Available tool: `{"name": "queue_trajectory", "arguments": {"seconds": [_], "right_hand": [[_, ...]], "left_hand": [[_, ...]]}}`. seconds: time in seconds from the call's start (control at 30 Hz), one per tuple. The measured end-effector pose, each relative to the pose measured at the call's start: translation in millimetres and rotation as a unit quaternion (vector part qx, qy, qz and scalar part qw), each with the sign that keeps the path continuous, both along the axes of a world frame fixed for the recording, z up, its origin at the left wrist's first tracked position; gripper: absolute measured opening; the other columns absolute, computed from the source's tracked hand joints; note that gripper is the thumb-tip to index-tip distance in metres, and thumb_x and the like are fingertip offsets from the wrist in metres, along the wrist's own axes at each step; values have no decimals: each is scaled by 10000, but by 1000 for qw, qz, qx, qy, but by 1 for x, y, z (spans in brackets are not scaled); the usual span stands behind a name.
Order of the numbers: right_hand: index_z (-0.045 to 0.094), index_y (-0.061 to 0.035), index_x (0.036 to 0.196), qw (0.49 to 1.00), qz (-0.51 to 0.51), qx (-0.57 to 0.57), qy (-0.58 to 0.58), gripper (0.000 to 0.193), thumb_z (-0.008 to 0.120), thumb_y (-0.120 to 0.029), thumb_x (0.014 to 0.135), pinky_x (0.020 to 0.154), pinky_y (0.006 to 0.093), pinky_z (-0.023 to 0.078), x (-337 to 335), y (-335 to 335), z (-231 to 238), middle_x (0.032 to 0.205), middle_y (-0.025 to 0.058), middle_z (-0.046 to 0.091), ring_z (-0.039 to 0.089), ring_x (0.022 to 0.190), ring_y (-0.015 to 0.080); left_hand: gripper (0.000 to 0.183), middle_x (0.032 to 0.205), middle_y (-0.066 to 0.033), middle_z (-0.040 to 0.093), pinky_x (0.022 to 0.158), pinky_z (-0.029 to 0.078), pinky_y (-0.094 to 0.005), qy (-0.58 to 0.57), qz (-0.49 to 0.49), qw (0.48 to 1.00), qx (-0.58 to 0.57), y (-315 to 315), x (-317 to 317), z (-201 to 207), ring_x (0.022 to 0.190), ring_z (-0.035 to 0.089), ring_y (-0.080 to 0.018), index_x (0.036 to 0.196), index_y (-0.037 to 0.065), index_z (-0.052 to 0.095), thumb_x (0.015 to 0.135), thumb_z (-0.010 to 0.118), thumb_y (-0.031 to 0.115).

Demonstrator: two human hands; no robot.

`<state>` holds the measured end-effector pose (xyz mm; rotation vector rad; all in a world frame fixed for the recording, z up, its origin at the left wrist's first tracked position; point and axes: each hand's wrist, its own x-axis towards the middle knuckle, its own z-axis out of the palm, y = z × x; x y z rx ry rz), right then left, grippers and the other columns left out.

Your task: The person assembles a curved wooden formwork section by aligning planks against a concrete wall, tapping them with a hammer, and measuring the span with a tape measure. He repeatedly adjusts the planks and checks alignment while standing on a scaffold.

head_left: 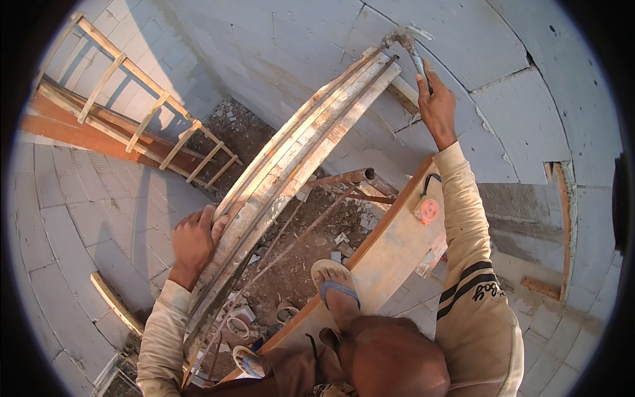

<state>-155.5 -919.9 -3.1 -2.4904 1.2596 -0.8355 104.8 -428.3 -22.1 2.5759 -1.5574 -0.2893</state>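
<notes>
My right hand (436, 106) is closed round the handle of a hammer (418, 63). The hammer's worn, crusted head touches or hovers just by the far end of a long formwork beam (291, 175); I cannot tell which. The beam has several parallel strips and pale, mortar-stained faces, and slants from the lower left up to the block wall (463, 40). At its nearer part, my left hand (195, 241) grips the left edge, thumb lying over the top and fingertips partly hidden.
A wooden ladder (145, 99) leans at the upper left. Under my sandalled foot (337, 284) lies a wide plank (390, 258), with a round orange reel (428, 210) on it. A rusty pipe (340, 177) crosses below the beam. Rubble covers the ground. A window-like opening (522, 218) is at right.
</notes>
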Motion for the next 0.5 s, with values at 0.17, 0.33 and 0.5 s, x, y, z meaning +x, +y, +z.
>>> {"name": "queue_trajectory", "arguments": {"seconds": [0.17, 0.33, 0.5], "right_hand": [[680, -125, 1408, 1000, -11, 5, 6, 413, 637, -305, 1039, 703, 491, 529, -17, 18, 0, 775, 240, 692, 673, 705, 441], [681, -128, 1409, 999, -24, -28, -16, 419, 645, -316, 1037, 706, 497, 533, -27, 7, -4, 767, 236, 696, 680, 712, 437], [696, -120, 1377, 998, -50, -35, 10, 398, 646, -320, 1037, 715, 504, 536, -37, -3, 4, 781, 243, 702, 690, 736, 445]], "left_hand": [[399, 1060, -181, 755, 822, 573, -484, 37, 13, 999, -16, -3, -5, 7, 949, 731, -388, 1228, 59, 655, 1003, 695, 386], [500, 1143, -181, 743, 868, 572, -479, 25, 8, 1000, -6, -3, -7, 15, 1004, 728, -388, 1309, 57, 614, 994, 702, 436], [672, 1409, -236, 601, 1033, 511, -523, 33, -7, 996, -82, -5, -12, 18, 1258, 602, -445, 1467, 49, 498, 998, 675, 497]]}}
